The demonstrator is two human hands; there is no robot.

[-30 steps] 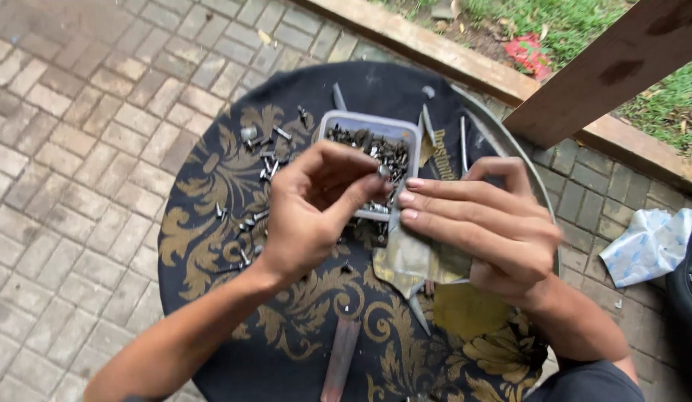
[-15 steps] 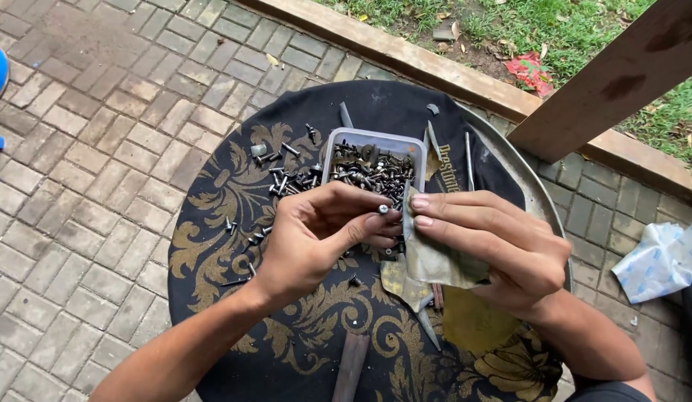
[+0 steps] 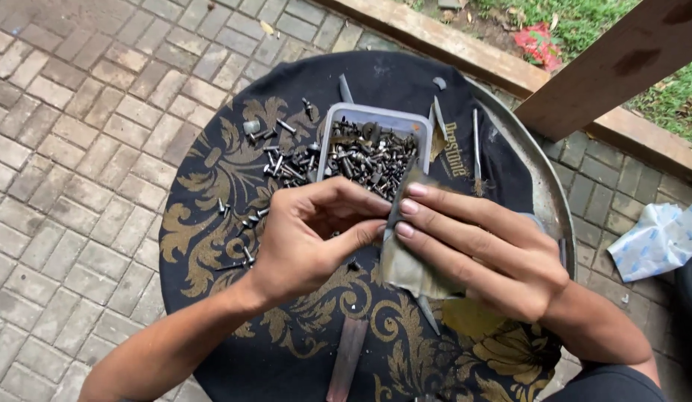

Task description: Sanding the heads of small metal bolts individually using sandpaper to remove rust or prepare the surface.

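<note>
together both hands, left hand and right hand, pinch a grimy rag.

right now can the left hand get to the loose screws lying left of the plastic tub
Probably yes: the left hand sits just below the loose screws beside the plastic tub, with only open black cloth between.

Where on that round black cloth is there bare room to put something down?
Bare cloth lies at the left edge, beyond the loose screws, and at the far edge behind the tub. The middle is crowded: tub, screws, left hand, right hand.
</note>
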